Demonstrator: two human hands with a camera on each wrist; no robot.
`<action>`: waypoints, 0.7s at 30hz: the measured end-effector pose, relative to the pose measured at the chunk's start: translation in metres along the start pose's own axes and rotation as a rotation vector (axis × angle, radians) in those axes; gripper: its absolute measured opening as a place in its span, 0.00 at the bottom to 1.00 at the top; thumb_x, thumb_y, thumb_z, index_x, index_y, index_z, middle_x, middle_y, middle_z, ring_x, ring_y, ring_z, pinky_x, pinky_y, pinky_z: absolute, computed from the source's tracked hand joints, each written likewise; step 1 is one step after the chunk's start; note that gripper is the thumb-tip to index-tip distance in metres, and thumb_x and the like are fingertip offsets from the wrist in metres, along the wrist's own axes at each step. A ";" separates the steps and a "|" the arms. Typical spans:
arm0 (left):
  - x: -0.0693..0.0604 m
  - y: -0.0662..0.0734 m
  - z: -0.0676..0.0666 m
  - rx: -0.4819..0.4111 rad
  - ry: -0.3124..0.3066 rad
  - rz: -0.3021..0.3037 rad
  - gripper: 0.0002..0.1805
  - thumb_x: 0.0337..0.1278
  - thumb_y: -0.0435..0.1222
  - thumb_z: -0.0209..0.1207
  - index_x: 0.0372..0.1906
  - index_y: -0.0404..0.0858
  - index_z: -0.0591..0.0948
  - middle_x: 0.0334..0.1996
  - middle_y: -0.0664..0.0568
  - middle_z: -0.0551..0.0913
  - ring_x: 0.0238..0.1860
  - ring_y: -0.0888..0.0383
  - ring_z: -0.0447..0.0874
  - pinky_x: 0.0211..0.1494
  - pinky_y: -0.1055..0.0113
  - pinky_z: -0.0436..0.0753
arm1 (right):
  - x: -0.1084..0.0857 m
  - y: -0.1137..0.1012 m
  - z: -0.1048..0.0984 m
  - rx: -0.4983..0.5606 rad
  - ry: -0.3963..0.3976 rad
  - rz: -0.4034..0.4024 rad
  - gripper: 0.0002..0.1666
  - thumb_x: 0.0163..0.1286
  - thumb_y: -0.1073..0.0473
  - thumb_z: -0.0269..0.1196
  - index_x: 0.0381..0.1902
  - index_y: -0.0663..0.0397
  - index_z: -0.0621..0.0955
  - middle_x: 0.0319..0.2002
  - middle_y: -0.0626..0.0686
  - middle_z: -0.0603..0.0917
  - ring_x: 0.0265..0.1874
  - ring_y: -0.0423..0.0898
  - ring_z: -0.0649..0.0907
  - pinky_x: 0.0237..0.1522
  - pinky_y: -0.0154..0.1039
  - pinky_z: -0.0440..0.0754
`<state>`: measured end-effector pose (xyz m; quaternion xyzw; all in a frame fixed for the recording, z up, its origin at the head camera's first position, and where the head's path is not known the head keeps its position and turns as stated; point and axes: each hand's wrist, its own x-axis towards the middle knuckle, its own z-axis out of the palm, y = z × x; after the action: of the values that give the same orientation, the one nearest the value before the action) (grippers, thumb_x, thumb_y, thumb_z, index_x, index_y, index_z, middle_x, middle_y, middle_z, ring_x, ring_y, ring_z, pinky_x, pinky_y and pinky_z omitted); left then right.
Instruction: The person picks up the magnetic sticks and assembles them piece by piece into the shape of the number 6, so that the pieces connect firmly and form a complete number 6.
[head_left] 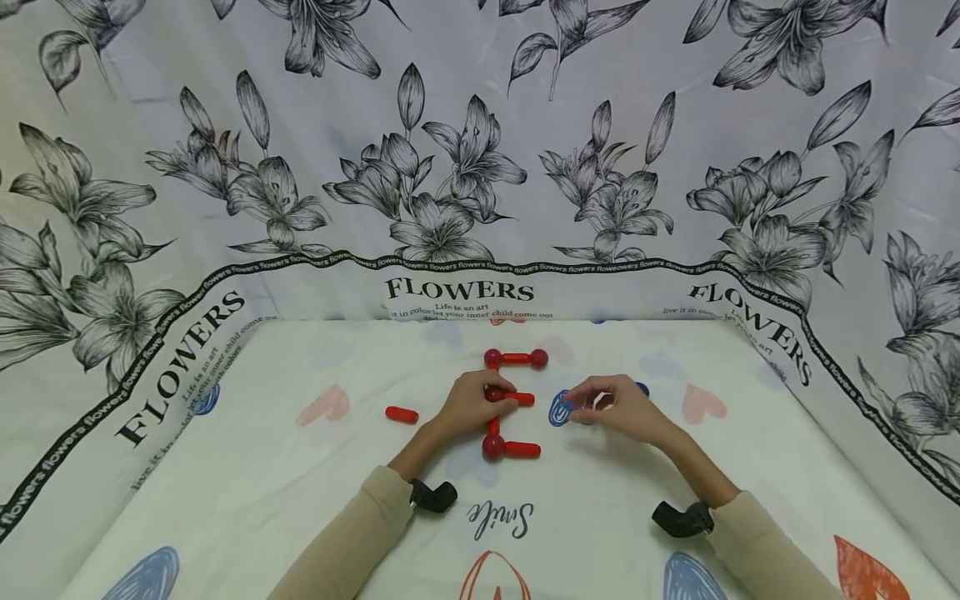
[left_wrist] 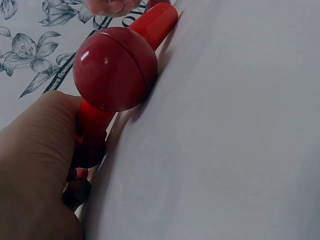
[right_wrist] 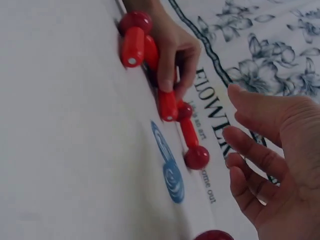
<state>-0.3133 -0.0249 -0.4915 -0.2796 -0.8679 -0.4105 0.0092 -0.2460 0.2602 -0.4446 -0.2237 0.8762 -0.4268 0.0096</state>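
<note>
Red rods and dark red balls form an E-like shape on the table. My left hand [head_left: 474, 402] grips its middle, thumb and fingers around the middle red rod [head_left: 523, 399] beside a partly covered ball. At the near corner, a ball [head_left: 493, 447] bears another rod [head_left: 522, 450]; the left wrist view shows this ball [left_wrist: 115, 69] large. The far rod [head_left: 515, 358] has a ball [head_left: 538, 358] on its free end. My right hand [head_left: 618, 407] hovers to the right, fingers loosely bent, holding nothing; in the right wrist view a ball [right_wrist: 214, 235] lies below it.
A loose red rod [head_left: 402, 414] lies left of the left hand. The white tablecloth [head_left: 585, 517] carries printed hearts and lettering. Behind it hangs a flower-print cloth [head_left: 480, 287]. Black wrist cameras [head_left: 682, 518] sit on both forearms.
</note>
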 end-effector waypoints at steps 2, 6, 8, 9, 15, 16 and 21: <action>0.001 0.001 0.000 -0.006 -0.008 -0.017 0.13 0.49 0.50 0.66 0.42 0.54 0.85 0.37 0.66 0.83 0.42 0.62 0.75 0.46 0.67 0.75 | -0.001 0.003 -0.013 -0.025 0.070 0.024 0.18 0.57 0.47 0.69 0.44 0.46 0.85 0.35 0.44 0.84 0.35 0.41 0.78 0.38 0.33 0.79; 0.001 0.002 0.000 -0.014 -0.022 -0.032 0.14 0.49 0.51 0.66 0.42 0.54 0.85 0.38 0.65 0.83 0.42 0.61 0.74 0.45 0.67 0.75 | -0.006 0.017 -0.041 -0.052 0.166 0.087 0.19 0.58 0.46 0.68 0.45 0.45 0.84 0.41 0.50 0.85 0.40 0.44 0.77 0.40 0.33 0.77; 0.000 0.002 0.000 -0.011 -0.023 -0.031 0.13 0.49 0.51 0.66 0.42 0.54 0.85 0.37 0.65 0.83 0.41 0.61 0.74 0.44 0.67 0.75 | -0.008 0.028 -0.053 -0.073 0.181 0.128 0.21 0.59 0.44 0.67 0.47 0.47 0.83 0.45 0.52 0.84 0.44 0.45 0.76 0.42 0.32 0.76; 0.000 0.001 0.000 -0.009 -0.021 -0.029 0.13 0.49 0.50 0.66 0.42 0.55 0.85 0.37 0.66 0.83 0.41 0.62 0.75 0.45 0.68 0.75 | -0.010 0.033 -0.058 -0.086 0.180 0.149 0.23 0.59 0.43 0.67 0.49 0.48 0.83 0.47 0.53 0.84 0.46 0.46 0.76 0.43 0.33 0.76; -0.003 -0.001 -0.001 0.002 -0.001 -0.030 0.11 0.49 0.49 0.66 0.41 0.56 0.85 0.38 0.66 0.83 0.41 0.63 0.75 0.45 0.68 0.75 | -0.020 0.067 -0.075 -0.098 0.084 0.281 0.31 0.59 0.40 0.66 0.56 0.48 0.78 0.55 0.53 0.79 0.51 0.49 0.75 0.45 0.39 0.74; -0.004 -0.001 -0.002 0.002 0.000 -0.032 0.11 0.49 0.49 0.66 0.40 0.56 0.85 0.37 0.65 0.83 0.40 0.63 0.75 0.45 0.68 0.75 | -0.021 0.072 -0.076 -0.077 0.064 0.293 0.31 0.58 0.40 0.66 0.57 0.47 0.78 0.55 0.53 0.79 0.51 0.49 0.75 0.44 0.40 0.74; -0.003 0.001 -0.001 -0.004 -0.009 -0.030 0.11 0.50 0.50 0.65 0.40 0.57 0.84 0.37 0.66 0.83 0.41 0.62 0.75 0.45 0.68 0.74 | -0.024 0.090 -0.076 -0.024 0.019 0.294 0.28 0.57 0.43 0.68 0.54 0.46 0.80 0.52 0.52 0.81 0.45 0.44 0.78 0.43 0.36 0.73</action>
<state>-0.3109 -0.0269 -0.4909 -0.2682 -0.8713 -0.4110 -0.0014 -0.2747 0.3746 -0.4679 -0.0891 0.9046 -0.4125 0.0608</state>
